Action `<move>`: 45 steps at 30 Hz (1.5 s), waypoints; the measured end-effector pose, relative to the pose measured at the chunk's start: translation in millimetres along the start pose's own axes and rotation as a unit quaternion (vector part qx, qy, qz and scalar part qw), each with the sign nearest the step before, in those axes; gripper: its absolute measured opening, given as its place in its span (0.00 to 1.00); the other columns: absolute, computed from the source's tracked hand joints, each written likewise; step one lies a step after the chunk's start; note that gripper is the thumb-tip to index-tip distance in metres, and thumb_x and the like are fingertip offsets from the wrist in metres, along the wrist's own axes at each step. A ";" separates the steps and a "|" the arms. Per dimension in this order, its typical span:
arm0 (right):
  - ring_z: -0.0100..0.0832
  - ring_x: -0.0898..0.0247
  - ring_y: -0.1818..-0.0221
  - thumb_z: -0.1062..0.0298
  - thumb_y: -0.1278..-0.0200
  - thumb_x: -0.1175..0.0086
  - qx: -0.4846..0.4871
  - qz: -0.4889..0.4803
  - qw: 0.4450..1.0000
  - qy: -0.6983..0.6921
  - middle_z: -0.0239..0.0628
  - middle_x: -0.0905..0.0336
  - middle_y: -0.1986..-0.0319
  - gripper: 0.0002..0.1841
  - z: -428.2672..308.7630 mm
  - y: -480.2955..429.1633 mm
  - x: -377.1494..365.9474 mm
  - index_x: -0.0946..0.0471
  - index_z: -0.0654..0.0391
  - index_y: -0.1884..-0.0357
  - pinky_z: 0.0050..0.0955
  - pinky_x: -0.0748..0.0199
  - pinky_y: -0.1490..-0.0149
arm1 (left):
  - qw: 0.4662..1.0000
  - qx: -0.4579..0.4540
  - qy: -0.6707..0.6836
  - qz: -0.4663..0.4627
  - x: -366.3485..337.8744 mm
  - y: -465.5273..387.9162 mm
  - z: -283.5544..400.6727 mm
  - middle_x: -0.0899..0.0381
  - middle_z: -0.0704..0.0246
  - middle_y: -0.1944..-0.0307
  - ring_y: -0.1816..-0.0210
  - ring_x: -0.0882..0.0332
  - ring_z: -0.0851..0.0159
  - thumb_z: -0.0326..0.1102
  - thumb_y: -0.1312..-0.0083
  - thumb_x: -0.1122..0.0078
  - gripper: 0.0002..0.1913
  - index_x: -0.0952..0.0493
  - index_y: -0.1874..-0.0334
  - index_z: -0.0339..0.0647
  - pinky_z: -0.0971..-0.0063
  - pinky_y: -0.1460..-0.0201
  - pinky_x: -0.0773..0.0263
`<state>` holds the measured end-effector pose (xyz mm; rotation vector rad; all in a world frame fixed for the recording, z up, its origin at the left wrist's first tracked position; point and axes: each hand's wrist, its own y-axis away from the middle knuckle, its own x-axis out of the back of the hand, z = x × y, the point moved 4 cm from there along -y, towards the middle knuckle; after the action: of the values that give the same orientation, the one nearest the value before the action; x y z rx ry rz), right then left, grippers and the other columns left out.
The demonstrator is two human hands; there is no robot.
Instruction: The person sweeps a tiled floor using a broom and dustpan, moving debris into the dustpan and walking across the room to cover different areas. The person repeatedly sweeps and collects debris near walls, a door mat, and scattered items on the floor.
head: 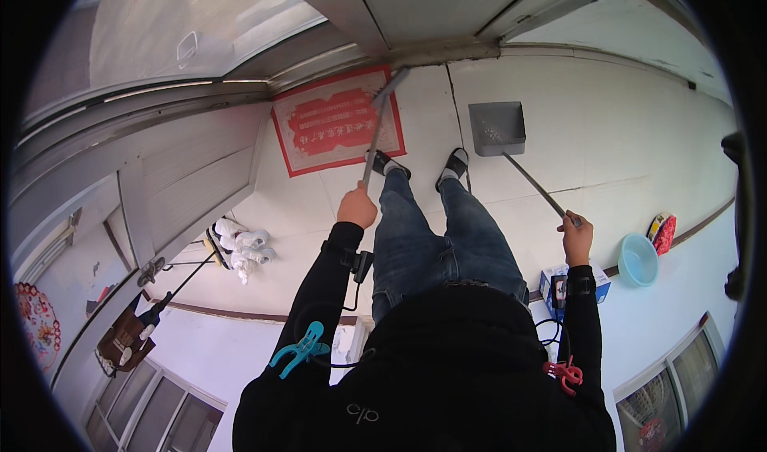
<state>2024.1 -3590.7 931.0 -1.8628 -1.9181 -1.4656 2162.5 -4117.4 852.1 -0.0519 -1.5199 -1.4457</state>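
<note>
My left hand (358, 207) grips the handle of a broom (376, 130). The broom's head (392, 85) rests over the right edge of a red and pale doormat (338, 119) that bears writing. In my right hand (577, 237) is the upper end of the long handle (535, 183) of a grey dustpan (498, 128). The dustpan lies on the pale tiled floor to the right of my feet, with small light debris inside it. My slippered feet stand between the mat and the dustpan.
An open door (186, 182) stands at left, beside a threshold (437, 54). White shoes (245, 245) sit behind it on the left. Along the right wall are a light-blue basin (638, 259), a red patterned item (663, 234) and a blue and white box (601, 283).
</note>
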 end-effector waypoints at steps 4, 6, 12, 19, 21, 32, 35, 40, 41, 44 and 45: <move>0.29 0.19 0.73 0.70 0.37 0.45 -0.035 0.005 0.999 -0.022 0.42 0.17 0.72 0.17 19.7 5.4 18.6 0.21 0.73 0.52 0.24 0.25 0.64 | 0.997 0.064 0.005 0.030 -14.1 -37.3 23.7 0.19 0.41 0.61 0.57 0.18 0.43 0.30 0.41 0.48 0.28 0.35 0.40 0.15 0.55 0.53 0.22; 0.29 0.19 0.74 0.71 0.37 0.45 -0.049 0.000 0.999 -0.018 0.42 0.17 0.71 0.16 28.1 8.0 27.6 0.21 0.73 0.52 0.23 0.25 0.64 | 0.997 0.057 0.024 0.038 -40.5 -48.3 51.2 0.18 0.41 0.61 0.55 0.18 0.43 0.30 0.40 0.47 0.25 0.33 0.45 0.15 0.57 0.51 0.22; 0.27 0.21 0.75 0.69 0.37 0.45 -0.028 0.016 0.999 -0.021 0.40 0.18 0.75 0.18 50.4 6.9 47.6 0.21 0.73 0.51 0.23 0.29 0.65 | 0.998 -0.001 0.047 -0.050 -99.1 -14.3 116.3 0.20 0.41 0.55 0.50 0.21 0.40 0.32 0.40 0.49 0.21 0.27 0.47 0.26 0.54 0.44 0.26; 0.32 0.18 0.73 0.68 0.39 0.47 -0.010 0.023 0.999 0.028 0.46 0.17 0.75 0.18 64.4 -18.6 36.1 0.20 0.72 0.52 0.28 0.23 0.62 | 0.994 -0.051 0.096 0.013 -39.6 53.1 58.2 0.20 0.44 0.56 0.52 0.21 0.41 0.33 0.40 0.48 0.20 0.25 0.46 0.30 0.54 0.45 0.26; 0.32 0.17 0.73 0.66 0.39 0.47 -0.003 0.018 0.999 0.029 0.46 0.17 0.76 0.19 64.5 -25.6 29.0 0.20 0.71 0.52 0.28 0.23 0.61 | 0.997 -0.027 0.078 0.010 -26.2 67.6 24.8 0.20 0.42 0.58 0.54 0.21 0.40 0.32 0.40 0.48 0.20 0.26 0.46 0.31 0.53 0.47 0.26; 0.23 0.32 0.84 0.68 0.38 0.48 -0.062 0.043 0.995 -0.063 0.41 0.18 0.77 0.19 47.3 29.7 6.5 0.21 0.72 0.50 0.22 0.35 0.74 | 0.945 0.288 0.151 0.035 -4.0 56.3 -256.7 0.18 0.43 0.58 0.53 0.19 0.42 0.32 0.43 0.49 0.16 0.21 0.58 0.28 0.58 0.49 0.22; 0.17 0.42 0.86 0.66 0.36 0.47 -0.079 0.071 0.992 -0.069 0.40 0.19 0.78 0.19 34.7 73.0 -4.0 0.22 0.70 0.48 0.19 0.45 0.79 | 0.972 0.200 0.089 0.080 -12.8 16.2 -286.8 0.19 0.49 0.78 0.77 0.17 0.49 0.30 0.43 0.52 0.12 0.22 0.65 0.26 0.61 0.72 0.21; 0.18 0.42 0.86 0.66 0.35 0.47 -0.074 0.082 0.993 -0.048 0.40 0.19 0.78 0.19 9.5 112.9 -31.3 0.22 0.69 0.48 0.18 0.45 0.79 | 0.981 0.143 0.123 0.035 -68.8 34.9 -220.0 0.20 0.39 0.59 0.52 0.21 0.39 0.31 0.42 0.49 0.15 0.25 0.58 0.24 0.54 0.47 0.24; 0.18 0.42 0.86 0.66 0.35 0.46 -0.078 0.083 0.992 -0.050 0.41 0.19 0.78 0.19 7.3 120.4 -38.4 0.22 0.69 0.48 0.18 0.45 0.79 | 0.983 0.109 0.150 0.018 -74.8 50.4 -201.5 0.21 0.37 0.58 0.51 0.22 0.37 0.30 0.42 0.50 0.16 0.27 0.56 0.23 0.53 0.45 0.25; 0.17 0.42 0.87 0.66 0.35 0.47 -0.080 0.076 0.993 -0.038 0.41 0.19 0.78 0.19 3.4 133.7 -53.2 0.22 0.69 0.47 0.18 0.45 0.80 | 0.984 0.046 0.169 -0.014 -70.5 86.4 -179.8 0.21 0.38 0.56 0.50 0.23 0.37 0.31 0.41 0.51 0.17 0.26 0.53 0.25 0.53 0.45 0.27; 0.17 0.43 0.87 0.66 0.35 0.47 -0.067 0.067 0.995 -0.033 0.41 0.19 0.78 0.19 2.7 136.7 -56.3 0.22 0.69 0.47 0.18 0.45 0.80 | 0.983 0.024 0.180 -0.014 -65.8 96.7 -178.9 0.21 0.39 0.56 0.51 0.23 0.37 0.31 0.41 0.51 0.18 0.26 0.52 0.26 0.54 0.45 0.26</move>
<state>2150.6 -3657.8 968.1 -2.0766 -1.7220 -1.5447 2363.1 -4190.5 842.1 0.2480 -1.2590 -1.3543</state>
